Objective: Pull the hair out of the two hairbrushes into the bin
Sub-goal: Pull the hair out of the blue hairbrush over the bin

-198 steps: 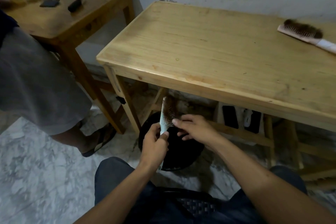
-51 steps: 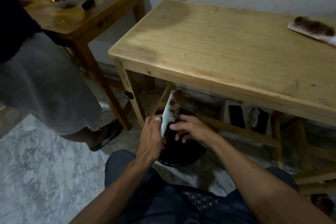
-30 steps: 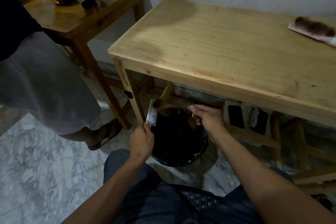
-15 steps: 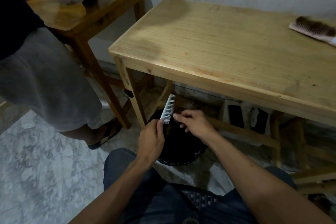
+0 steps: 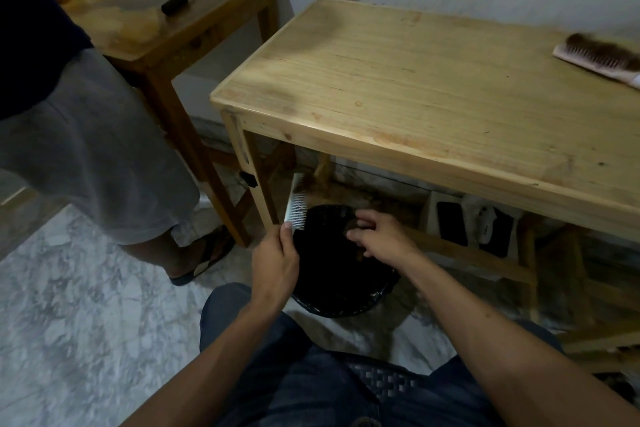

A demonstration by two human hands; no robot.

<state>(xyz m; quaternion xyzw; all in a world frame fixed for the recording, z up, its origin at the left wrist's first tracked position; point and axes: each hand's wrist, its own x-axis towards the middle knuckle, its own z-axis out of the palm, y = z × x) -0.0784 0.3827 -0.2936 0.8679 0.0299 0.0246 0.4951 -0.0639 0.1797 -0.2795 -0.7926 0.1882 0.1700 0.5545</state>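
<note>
Marble floor, wooden table (image 5: 433, 87) by wall. Left hand (image 5: 275, 262) gripped first hairbrush (image 5: 296, 204) over black bin (image 5: 341, 263); bristles looked mostly clean. Right hand (image 5: 381, 236) over bin, fingers spread loose. Second hairbrush (image 5: 602, 57), full of hair, lay at table's far right edge, untouched.

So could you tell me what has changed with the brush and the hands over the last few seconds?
The right hand has pulled most of the hair off the held hairbrush and now hovers over the bin; only a tuft remains near its tip. The left hand still grips the handle. The second hairbrush stays on the table, still full.
</note>
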